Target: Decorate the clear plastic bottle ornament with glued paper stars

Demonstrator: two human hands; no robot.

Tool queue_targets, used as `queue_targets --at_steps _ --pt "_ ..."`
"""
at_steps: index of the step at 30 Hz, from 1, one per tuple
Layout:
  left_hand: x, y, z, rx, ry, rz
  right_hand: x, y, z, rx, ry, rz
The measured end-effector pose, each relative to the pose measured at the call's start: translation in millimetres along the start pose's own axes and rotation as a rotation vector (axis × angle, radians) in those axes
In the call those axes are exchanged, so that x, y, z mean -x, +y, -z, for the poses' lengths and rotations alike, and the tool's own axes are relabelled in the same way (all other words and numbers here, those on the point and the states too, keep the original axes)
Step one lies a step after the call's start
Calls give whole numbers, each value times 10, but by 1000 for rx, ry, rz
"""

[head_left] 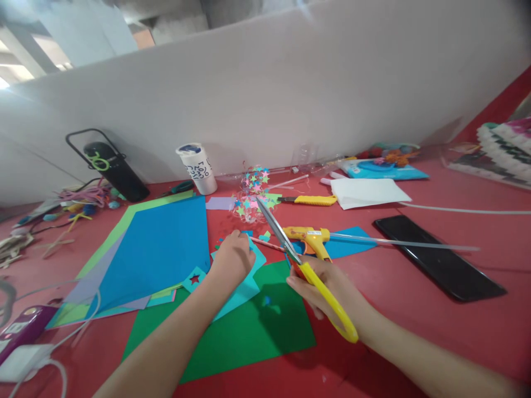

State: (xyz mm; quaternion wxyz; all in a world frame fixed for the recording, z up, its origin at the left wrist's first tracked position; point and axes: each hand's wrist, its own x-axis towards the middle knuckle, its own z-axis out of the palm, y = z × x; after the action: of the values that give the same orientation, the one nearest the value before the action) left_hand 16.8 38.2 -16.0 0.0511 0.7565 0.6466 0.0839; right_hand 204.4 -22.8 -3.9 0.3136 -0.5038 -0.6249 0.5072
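Observation:
The yellow-handled scissors (326, 301) are in my right hand (332, 282), which grips them with their closed blades pointing up and away to the left. My left hand (233, 255) is closed, fingers curled down over the light blue paper (244, 287); whatever is between its fingertips is hidden. Close by that wrist is a light blue piece with a star-shaped hole (194, 279). Under both hands spreads a green sheet (249, 348). A striped stick (267, 243) lies between the hands. Beyond them stands a bunch of small coloured paper stars (254, 190).
At left lie stacked coloured sheets (161, 249), with a black bottle (120, 171) and white tumbler (197, 168) behind. A yellow glue gun (309, 236), a utility knife (311, 200), folded white paper (369, 192) and a black phone (440, 260) lie rightward. Cables (78, 326) cross the left.

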Motion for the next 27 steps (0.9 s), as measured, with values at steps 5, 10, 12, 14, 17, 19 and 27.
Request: queue_targets --at_steps 5,10,12,14,17,19,27 --pt "-4 30 78 -33 -87 -6 -16 -1 4 -6 -8 -6" --pt "11 -18 185 -33 -63 -46 -12 -11 12 -8 -11 -29" --pt "6 -105 231 -34 -38 -44 -7 -8 10 -14 -1 -28" --pt "8 -186 257 -55 -24 -24 -14 14 8 -18 -6 -24" --pt "42 -215 240 -102 -47 -23 -48 78 3 -14 -19 -18" --pt "76 -165 206 -135 -65 -54 -71 112 -1 -7 -26 -13" --pt "89 -10 140 -187 -87 -88 -47 50 -10 -12 -21 -27"
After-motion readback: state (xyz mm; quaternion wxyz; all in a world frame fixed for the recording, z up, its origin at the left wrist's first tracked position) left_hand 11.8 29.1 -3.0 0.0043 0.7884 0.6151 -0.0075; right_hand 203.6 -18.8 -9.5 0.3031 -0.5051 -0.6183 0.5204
